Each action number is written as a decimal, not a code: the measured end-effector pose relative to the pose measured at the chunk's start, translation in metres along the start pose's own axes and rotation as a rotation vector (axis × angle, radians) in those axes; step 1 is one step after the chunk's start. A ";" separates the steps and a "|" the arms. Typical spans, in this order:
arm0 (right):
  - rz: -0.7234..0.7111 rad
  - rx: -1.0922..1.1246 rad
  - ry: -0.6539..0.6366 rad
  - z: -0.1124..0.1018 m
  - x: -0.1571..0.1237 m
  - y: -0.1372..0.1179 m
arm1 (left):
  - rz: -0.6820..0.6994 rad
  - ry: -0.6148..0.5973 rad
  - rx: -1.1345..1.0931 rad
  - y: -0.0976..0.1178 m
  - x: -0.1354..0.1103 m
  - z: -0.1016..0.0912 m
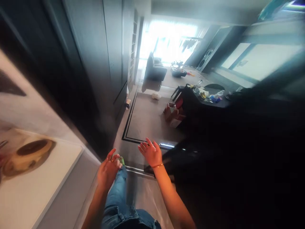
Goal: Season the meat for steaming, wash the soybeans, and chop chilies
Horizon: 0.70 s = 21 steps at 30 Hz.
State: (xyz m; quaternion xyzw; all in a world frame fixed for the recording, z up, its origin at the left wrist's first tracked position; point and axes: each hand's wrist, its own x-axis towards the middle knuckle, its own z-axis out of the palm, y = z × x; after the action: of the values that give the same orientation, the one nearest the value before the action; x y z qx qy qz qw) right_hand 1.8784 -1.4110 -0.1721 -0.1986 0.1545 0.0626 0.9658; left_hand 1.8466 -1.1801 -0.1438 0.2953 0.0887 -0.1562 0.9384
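Note:
Both of my hands are held out in the air in front of my body. My left hand [108, 171] has its fingers loosely curled but apart, with a ring on one finger and nothing in its grasp. Slightly further forward, my right hand [152, 153] is spread with nothing in it, and a thin bracelet [157, 165] circles its wrist. Beneath them are my blue jeans [119, 187] and a green shoe [122, 161] stepping on the floor. Neither hand touches any object.
Tall dark cabinets [95, 60] line the left, beside a white counter [64, 165] bearing a yellow round object [28, 157]. Cardboard boxes [171, 109] stand on the floor by a cluttered dark table [221, 103]. A sofa [156, 71] sits near the bright window [171, 31].

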 end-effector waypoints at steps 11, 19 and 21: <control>0.236 0.139 0.017 0.066 0.465 -0.112 | 0.273 0.015 0.248 0.026 0.395 0.062; 0.243 -0.282 0.208 0.064 0.795 -0.174 | 0.476 0.249 0.312 -0.003 0.605 0.105; 0.240 -0.430 0.164 0.062 0.877 -0.178 | 0.574 0.408 0.316 -0.018 0.661 0.105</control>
State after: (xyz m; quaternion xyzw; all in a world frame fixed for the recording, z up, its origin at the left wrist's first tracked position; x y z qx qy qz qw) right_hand 2.7563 -1.4961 -0.3364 -0.3842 0.2380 0.1917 0.8712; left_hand 2.4662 -1.4143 -0.2390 0.4740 0.1620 0.1629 0.8500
